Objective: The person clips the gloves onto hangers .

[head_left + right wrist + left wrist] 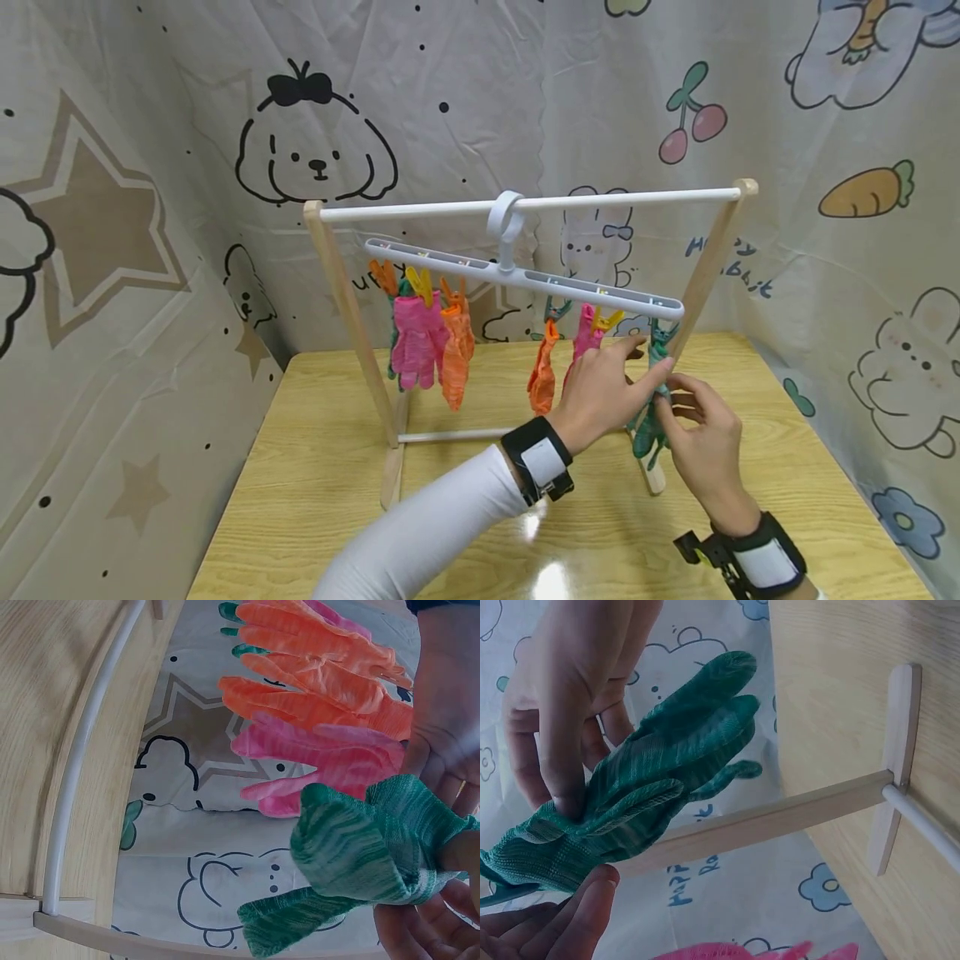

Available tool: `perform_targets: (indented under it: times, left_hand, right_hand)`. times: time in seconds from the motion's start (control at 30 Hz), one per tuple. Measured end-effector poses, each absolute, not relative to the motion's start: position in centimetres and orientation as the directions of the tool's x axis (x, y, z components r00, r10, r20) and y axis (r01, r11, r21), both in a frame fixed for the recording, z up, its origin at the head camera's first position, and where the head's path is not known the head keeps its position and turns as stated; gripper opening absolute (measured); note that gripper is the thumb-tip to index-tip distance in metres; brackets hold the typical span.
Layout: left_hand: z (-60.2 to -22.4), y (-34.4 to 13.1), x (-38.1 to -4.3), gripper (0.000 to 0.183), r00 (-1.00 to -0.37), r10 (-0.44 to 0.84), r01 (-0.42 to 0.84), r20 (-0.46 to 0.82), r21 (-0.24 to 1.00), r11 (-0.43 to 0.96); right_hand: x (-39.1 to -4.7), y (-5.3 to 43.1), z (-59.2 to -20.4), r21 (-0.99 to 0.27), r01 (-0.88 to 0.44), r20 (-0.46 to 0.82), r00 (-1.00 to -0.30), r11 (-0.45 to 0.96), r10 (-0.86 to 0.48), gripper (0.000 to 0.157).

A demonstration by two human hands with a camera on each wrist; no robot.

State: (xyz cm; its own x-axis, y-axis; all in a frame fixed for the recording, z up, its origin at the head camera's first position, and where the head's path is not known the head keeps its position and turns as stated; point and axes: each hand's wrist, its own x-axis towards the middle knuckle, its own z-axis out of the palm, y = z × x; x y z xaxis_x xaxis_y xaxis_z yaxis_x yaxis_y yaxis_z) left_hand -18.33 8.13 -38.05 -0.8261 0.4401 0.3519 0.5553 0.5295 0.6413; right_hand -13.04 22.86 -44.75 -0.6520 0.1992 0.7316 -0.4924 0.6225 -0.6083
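A green glove (651, 421) hangs from a clip at the lowered right end of the white hanger (600, 293). My right hand (705, 433) pinches the glove between thumb and fingers, as the right wrist view shows on the green knit (360, 847). On the other side, my left hand (603, 392) holds it near the cuff; the left thumb (592, 911) lies against the edge of the fabric, and the fingers are partly hidden. In the left wrist view the green glove's fingers (705, 727) spread loosely past the right hand (570, 705).
The hanger hooks over a white rod (420, 210) on a wooden stand (352, 333). Pink (416, 337) and orange gloves (456, 358) hang at its left. Another orange glove (543, 371) and a pink one (586, 329) hang beside my left hand. The stand rests on a wooden table (315, 500).
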Motion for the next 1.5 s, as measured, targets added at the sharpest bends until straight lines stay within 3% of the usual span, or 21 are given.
perform_targets:
  times: [0.97, 1.5]
  left_hand:
    - [-41.9, 7.3, -16.0, 0.049, -0.832, 0.482, 0.523, 0.276, 0.680, 0.513]
    - [-44.5, 5.5, -15.5, 0.042, -0.832, 0.451, 0.553, 0.324, 0.558, 0.618]
  right_hand:
    - [-12.8, 22.7, -45.3, -0.620, -0.471, 0.711, -0.675, 0.628, 0.195, 0.029]
    - [-12.0, 22.6, -47.7, -0.666, -0.426, 0.665, -0.711, 0.613, 0.228, 0.022]
